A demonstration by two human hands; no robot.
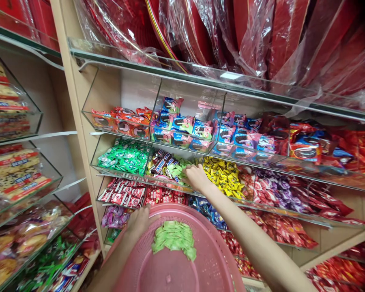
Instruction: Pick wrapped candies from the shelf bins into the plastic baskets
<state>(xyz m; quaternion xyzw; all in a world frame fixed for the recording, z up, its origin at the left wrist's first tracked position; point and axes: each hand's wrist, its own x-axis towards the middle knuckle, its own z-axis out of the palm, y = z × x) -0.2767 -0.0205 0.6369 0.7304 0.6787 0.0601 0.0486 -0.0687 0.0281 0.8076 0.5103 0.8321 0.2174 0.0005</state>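
Observation:
My left hand (139, 222) is closed on the rim at the upper left of a pink plastic basket (228, 259). A heap of small light green candy packets (173, 239) lies inside the basket. My right hand (196, 177) reaches into a shelf compartment, its fingers closed at more light green packets (177, 170); the fingertips are partly hidden. Snickers bars (160, 163) lie left of these packets in the same compartment. Yellow wrapped candies (223, 174) fill the compartment just right of my right hand.
Glass shelf fronts and dividers surround the reach. Green wrapped candies (124, 156) lie to the left, and blue-and-pink cookie packs (182, 123) on the shelf above. Plastic-wrapped red items (231, 32) stand on top. Bagged snacks (15, 170) line the left-hand shelves.

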